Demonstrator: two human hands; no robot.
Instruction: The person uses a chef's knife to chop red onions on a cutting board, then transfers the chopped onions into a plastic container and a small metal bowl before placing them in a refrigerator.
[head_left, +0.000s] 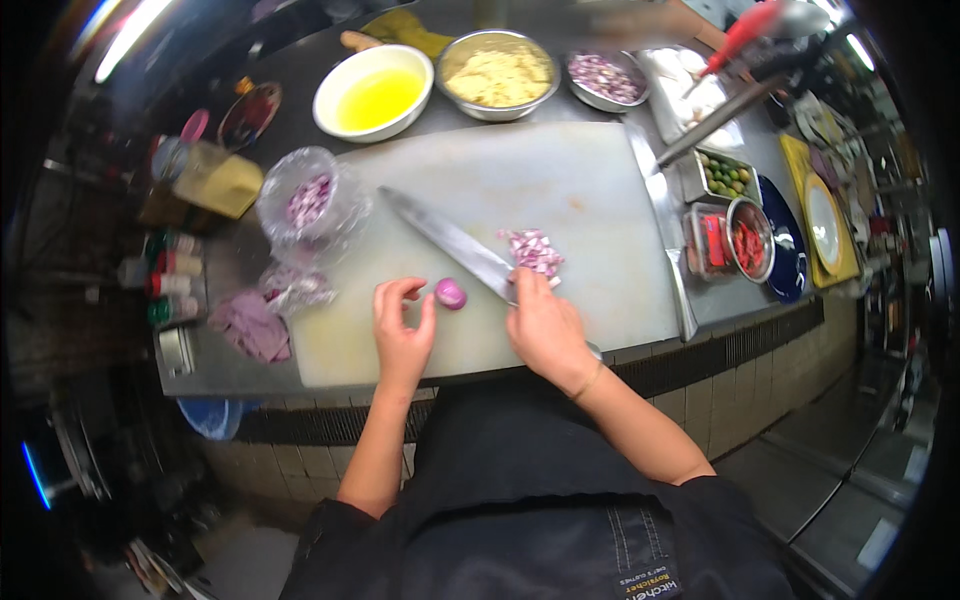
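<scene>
My right hand (551, 326) grips the handle end of a chef's knife (450, 236), whose blade lies low over the white cutting board (600, 195) and points up and to the left. Just beyond my fingers is a small pile of diced red onion (534, 251). A peeled red onion or shallot piece (451, 293) rests on the board between my hands. Beside it, my left hand (405, 319) is curved with thumb and fingers apart, holding nothing. Left of the board stands a plastic-lined bowl (300, 199) with more chopped onion in it.
Behind the board stand a white bowl of yellow liquid (373, 94), a metal bowl of pale yellow food (497, 75) and a bowl of chopped onion (607, 79). A long metal utensil (664, 225) lies along the board's right edge. A purple cloth (251, 326) lies left. Another person's arm (694, 26) shows behind.
</scene>
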